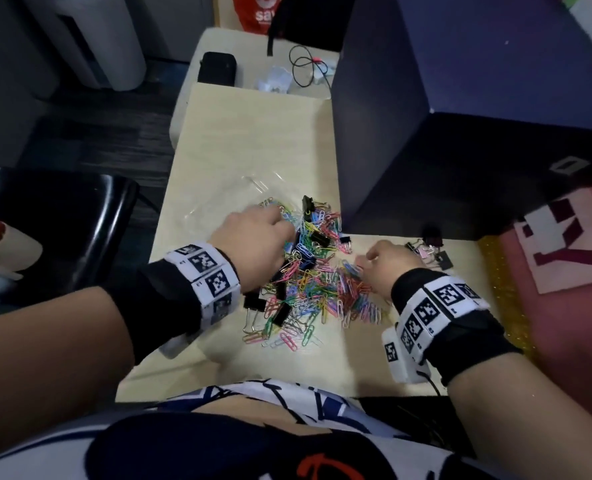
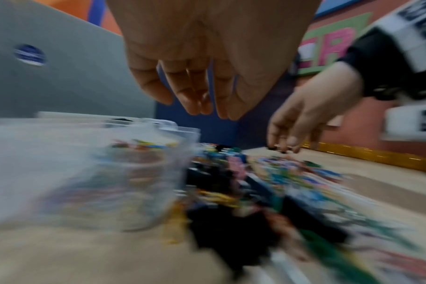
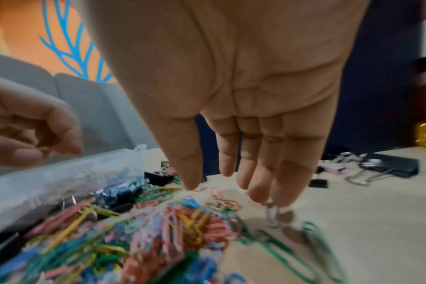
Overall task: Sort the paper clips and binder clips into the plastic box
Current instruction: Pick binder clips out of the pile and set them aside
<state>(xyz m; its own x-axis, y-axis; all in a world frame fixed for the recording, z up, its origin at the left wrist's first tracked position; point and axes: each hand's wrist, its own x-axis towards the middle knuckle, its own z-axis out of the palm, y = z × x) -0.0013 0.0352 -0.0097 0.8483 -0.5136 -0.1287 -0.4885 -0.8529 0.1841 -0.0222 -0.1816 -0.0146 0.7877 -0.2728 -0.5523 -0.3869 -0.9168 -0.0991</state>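
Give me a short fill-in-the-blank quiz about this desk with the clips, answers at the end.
1. The mixed pile of clips lies on a light wooden ____.
2. The plastic box that takes the clips is ____, so its contents show through.
3. The small group of binder clips set apart from the pile lies nearest the ____ hand.
4. The large binder clips scattered in the pile are ____ in colour.

Missing words: table; clear; right; black

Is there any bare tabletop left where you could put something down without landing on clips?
Yes: the far table beyond the plastic box, and the near strip between the paper clips and the table's edge. It's crowded between the left hand and right hand, and around the binder clips.
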